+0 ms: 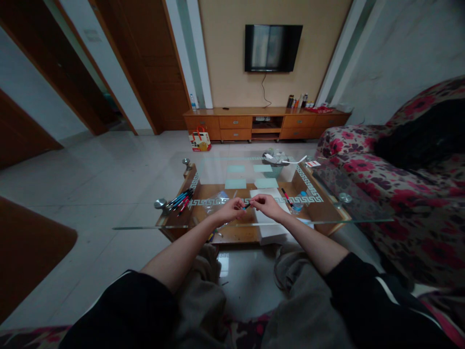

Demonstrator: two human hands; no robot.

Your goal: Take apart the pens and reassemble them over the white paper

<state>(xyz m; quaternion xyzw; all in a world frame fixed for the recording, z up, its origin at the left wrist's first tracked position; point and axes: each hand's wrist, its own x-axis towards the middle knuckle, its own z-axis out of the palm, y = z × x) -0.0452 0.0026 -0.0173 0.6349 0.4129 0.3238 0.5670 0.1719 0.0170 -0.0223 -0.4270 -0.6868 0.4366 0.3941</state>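
Observation:
Over the near part of the glass coffee table [138, 227], my left hand [232, 210] and my right hand [268, 205] meet with pinched fingers. Between them is a small dark pen [248, 205] with a bit of blue on it. Each hand grips one end; the fingers hide much of it. Left of my hands, a pile of blue, black and red pens [179, 199] lies on the glass. A single red and black pen [286, 196] lies to the right, beside a white box or stack of paper [272, 234] that is partly under my right forearm.
A clear bottle with a blue cap [302, 195] is right of my hands. A basket [275, 169] with a bag in it shows toward the far side. Metal knobs [160, 204] stand up at the glass corners. A floral sofa [366, 165] borders the right.

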